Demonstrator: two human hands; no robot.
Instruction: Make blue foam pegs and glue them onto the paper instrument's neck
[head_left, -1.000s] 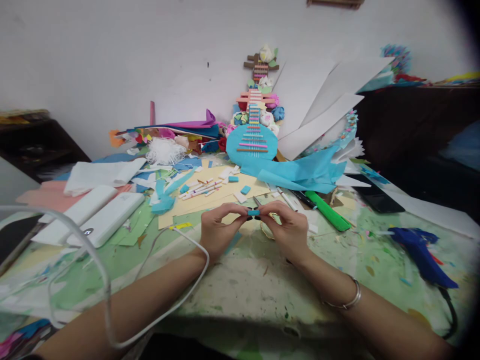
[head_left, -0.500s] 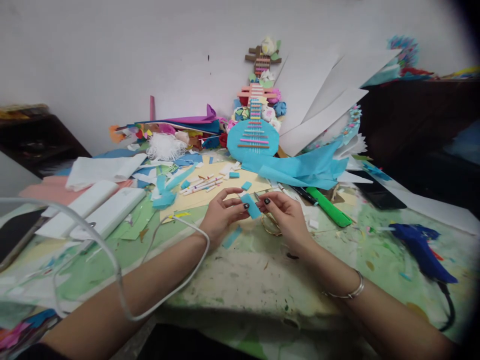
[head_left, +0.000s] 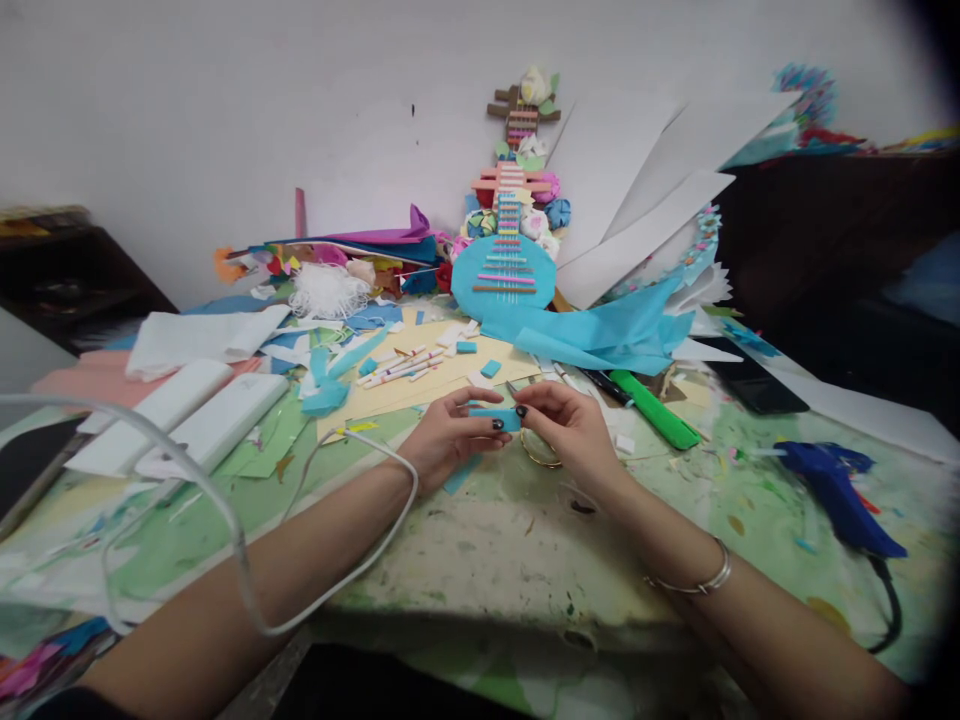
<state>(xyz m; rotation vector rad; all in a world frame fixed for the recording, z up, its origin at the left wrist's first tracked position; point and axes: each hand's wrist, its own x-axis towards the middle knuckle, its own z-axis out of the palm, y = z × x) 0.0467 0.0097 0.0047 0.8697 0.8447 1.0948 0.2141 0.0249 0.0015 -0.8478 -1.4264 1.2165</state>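
At the left of the frame lie two white boxes side by side, and one white cable loops from there across the left forearm. In the middle, the left hand and the right hand meet. Each pinches one end of a single blue strip with thumb and fingertips closed on it, and the strip is held level just above the table. Three small blue pieces sit on the yellow sheet behind the hands. To the right are one green marker and one blue glue gun, well apart. The bare patch between the forearms, lower centre, is open down to the table's near edge, while clutter crowds the far side.
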